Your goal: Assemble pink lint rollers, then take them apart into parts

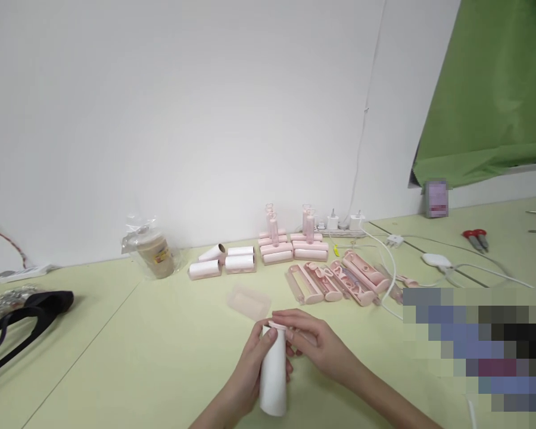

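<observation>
Your left hand (252,360) tight around the white roll (273,376), right hand (315,341) fingertips on its pink cap (279,326), bare surface (138,357) leftward.

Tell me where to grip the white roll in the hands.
Probably around its plain middle, coming from the left, as the left hand does: the white roll is a smooth cylinder, and its far end, with the pink end cap, is taken by the right hand.

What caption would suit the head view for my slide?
The left hand holds a white roll while the right hand pinches its pink top end; pink holders lie behind.
</observation>
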Tool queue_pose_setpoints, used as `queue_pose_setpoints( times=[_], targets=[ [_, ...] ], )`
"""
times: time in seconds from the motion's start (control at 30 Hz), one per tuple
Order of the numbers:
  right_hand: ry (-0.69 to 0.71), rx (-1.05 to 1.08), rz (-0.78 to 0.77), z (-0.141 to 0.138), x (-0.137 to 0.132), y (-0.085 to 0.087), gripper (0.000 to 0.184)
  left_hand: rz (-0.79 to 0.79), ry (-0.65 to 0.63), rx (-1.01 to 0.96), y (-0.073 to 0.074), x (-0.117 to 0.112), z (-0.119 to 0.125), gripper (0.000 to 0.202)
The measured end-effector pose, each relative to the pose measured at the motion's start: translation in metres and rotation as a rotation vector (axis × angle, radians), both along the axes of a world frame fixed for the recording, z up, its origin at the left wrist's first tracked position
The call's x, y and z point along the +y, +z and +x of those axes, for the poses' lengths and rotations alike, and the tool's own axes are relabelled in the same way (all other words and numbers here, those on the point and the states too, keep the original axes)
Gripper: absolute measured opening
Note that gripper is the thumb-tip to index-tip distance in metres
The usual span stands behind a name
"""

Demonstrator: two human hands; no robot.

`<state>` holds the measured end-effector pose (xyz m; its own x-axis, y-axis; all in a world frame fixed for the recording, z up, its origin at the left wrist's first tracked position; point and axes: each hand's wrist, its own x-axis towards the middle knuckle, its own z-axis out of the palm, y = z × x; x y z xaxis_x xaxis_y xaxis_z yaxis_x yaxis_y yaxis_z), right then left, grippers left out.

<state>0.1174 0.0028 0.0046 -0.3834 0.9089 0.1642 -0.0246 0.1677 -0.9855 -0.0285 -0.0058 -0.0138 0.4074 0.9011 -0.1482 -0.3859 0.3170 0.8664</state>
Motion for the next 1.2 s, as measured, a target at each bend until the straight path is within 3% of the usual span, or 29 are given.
queue_pose_setpoints(
  times=[0.23,0.47,0.6,0.73,0.8,0.87,0.93,1.0,1.1,1.2],
  targets=[
    [0.1,0.002,0.087,0.003,0.002,-0.004,0.03,0.042,-0.038,0.076,0.006,-0.002,-0.005,0.029],
    [0.099,-0.206,0.273,0.005,-0.002,-0.002,0.033,0.018,-0.012,0.063,0.005,-0.002,-0.002,0.028],
    [-0.07,-0.062,0.172,0.006,0.004,-0.007,0.035,-0.033,0.106,0.003,0.012,-0.001,-0.002,0.029],
    [-0.206,0.181,0.141,0.009,0.006,0.001,0.033,-0.207,0.298,-0.069,0.023,0.003,0.005,0.036],
    [-0.201,0.157,0.274,0.011,0.001,0.007,0.034,-0.277,0.359,-0.131,0.029,0.007,0.014,0.037],
    [-0.177,-0.005,0.568,0.013,-0.007,0.01,0.038,-0.375,0.362,-0.227,0.034,0.013,0.024,0.037],
    [-0.112,-0.255,0.937,0.014,-0.014,0.01,0.044,-0.552,0.285,-0.348,0.038,0.019,0.033,0.039],
    [-0.015,-0.508,1.206,0.014,-0.017,0.009,0.046,-0.73,0.183,-0.44,0.041,0.025,0.038,0.04],
    [0.059,-0.735,1.346,0.013,-0.015,0.007,0.043,-0.827,0.089,-0.485,0.041,0.03,0.038,0.039],
    [0.039,-0.741,1.393,0.011,-0.01,0.003,0.041,-0.828,0.086,-0.495,0.038,0.029,0.034,0.036]
  ],
)
